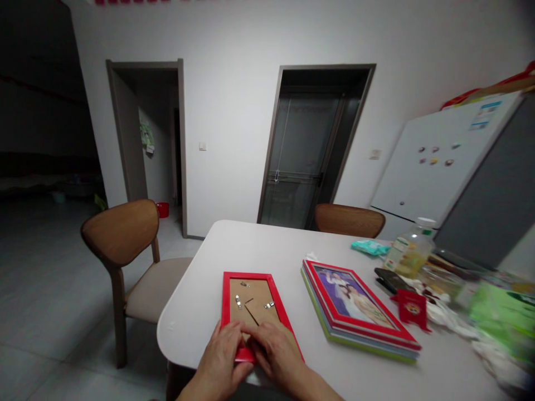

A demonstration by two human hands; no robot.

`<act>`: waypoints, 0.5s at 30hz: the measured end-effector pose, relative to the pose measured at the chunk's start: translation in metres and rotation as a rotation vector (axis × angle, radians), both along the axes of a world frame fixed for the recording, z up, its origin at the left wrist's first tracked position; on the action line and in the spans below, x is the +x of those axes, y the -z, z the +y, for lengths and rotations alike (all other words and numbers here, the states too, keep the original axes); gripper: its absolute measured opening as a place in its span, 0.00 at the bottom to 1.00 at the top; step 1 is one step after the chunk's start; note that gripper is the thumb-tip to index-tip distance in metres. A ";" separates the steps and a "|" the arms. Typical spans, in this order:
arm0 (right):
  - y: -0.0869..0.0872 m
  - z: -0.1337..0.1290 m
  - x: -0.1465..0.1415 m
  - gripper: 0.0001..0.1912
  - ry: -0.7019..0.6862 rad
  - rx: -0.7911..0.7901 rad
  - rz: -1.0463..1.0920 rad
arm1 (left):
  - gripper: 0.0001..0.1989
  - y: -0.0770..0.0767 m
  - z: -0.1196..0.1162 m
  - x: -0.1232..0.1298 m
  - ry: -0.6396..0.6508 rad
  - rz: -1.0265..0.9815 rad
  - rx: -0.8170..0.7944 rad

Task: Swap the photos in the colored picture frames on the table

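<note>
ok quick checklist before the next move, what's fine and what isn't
1. Red frame on the table, brown backing facing up: ok.
2. Left hand and right hand both at the frame's near end: ok.
3. Metal clips on the backing, each fastened or loose: cannot tell, too small.
4. Near end of the backing in plain sight: not ok, the hands cover it.
5. Gap between the red frame and the stack of frames: ok, bare table shows.
6. Bottle upright, beyond the stack: ok.
</note>
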State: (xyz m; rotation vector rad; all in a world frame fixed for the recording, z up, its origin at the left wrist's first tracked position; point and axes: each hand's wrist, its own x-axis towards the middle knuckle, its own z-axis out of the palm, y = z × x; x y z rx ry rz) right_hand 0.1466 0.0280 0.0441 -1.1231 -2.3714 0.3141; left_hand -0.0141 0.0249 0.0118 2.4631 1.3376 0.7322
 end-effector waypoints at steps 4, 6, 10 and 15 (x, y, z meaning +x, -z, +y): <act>0.008 -0.003 0.009 0.22 -0.020 -0.010 0.018 | 0.27 0.004 0.001 -0.001 0.004 -0.022 0.028; 0.013 -0.004 0.012 0.23 -0.032 -0.014 0.035 | 0.27 0.003 0.001 -0.002 0.005 -0.013 0.015; 0.017 -0.003 0.015 0.24 -0.039 -0.015 0.083 | 0.27 -0.001 0.000 -0.001 0.004 -0.009 -0.010; 0.014 0.016 0.021 0.18 0.138 -0.010 0.159 | 0.28 -0.001 0.000 -0.002 0.009 -0.021 -0.009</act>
